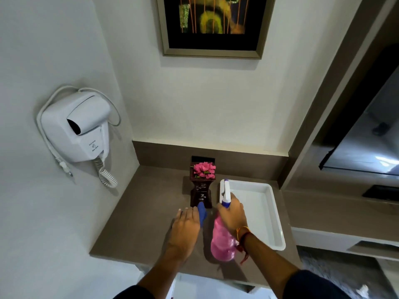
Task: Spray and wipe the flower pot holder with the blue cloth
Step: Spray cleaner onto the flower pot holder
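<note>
Head view: the flower pot holder (200, 192), a dark wooden stand with a waisted body, is seen upright on the brown bench (138, 214), just beyond the two hands and slightly nearer the left one, with pink flowers (204, 169) at its top. The blue cloth (202, 212) is pinched in the grip of the left hand (186, 228), whose fingers are closed over it while the palm faces down; the cloth's free end is shown at the foot of the holder, though whether it touches the wood cannot be told. The spray bottle (222, 240), pink-bodied with a white and blue head, is clasped around its neck by the right hand (233, 214), the grip wrapped shut on it, and its nozzle is pointed away from the person, just right of the holder. A red and orange thread (243, 230) is worn on the right wrist. Directly right of that grip, a white tray (271, 214) is laid on the bench. Well left of the left grip, a white hair dryer (79, 128) is mounted on the wall, and a framed picture (213, 24) is hung high above the holder.
</note>
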`<state>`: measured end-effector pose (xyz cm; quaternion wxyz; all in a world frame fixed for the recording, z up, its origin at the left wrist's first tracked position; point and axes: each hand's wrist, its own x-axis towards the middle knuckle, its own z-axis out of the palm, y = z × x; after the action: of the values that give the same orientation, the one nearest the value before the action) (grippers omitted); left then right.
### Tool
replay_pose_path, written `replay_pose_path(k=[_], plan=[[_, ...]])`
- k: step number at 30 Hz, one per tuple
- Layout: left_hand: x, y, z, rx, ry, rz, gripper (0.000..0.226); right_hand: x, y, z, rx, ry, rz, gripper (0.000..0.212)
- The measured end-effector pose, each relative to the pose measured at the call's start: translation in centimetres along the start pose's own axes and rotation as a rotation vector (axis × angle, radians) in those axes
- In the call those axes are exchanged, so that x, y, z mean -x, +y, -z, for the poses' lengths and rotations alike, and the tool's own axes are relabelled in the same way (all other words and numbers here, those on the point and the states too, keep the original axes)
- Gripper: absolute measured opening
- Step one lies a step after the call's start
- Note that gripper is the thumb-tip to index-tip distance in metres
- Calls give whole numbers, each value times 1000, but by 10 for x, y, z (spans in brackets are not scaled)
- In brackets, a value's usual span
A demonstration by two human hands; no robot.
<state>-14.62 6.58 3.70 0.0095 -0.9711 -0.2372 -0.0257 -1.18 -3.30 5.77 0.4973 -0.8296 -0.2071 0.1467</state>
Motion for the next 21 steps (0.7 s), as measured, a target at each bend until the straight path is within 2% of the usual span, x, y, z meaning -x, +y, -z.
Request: replay_pose_path(k=[4, 10, 17, 21], plan=[[-13, 12, 4, -16, 48, -45, 58, -27, 3, 32, -147, 62, 50, 30], [-31, 17, -4, -98, 85, -90, 54, -50, 33, 56, -273, 89, 38, 50], [-44, 19, -16, -69, 95, -91, 42, -71, 67, 79, -307, 55, -24, 45], [-42, 23, -19, -88, 34, -78, 44, -76, 69, 92, -165, -36, -9, 53]])
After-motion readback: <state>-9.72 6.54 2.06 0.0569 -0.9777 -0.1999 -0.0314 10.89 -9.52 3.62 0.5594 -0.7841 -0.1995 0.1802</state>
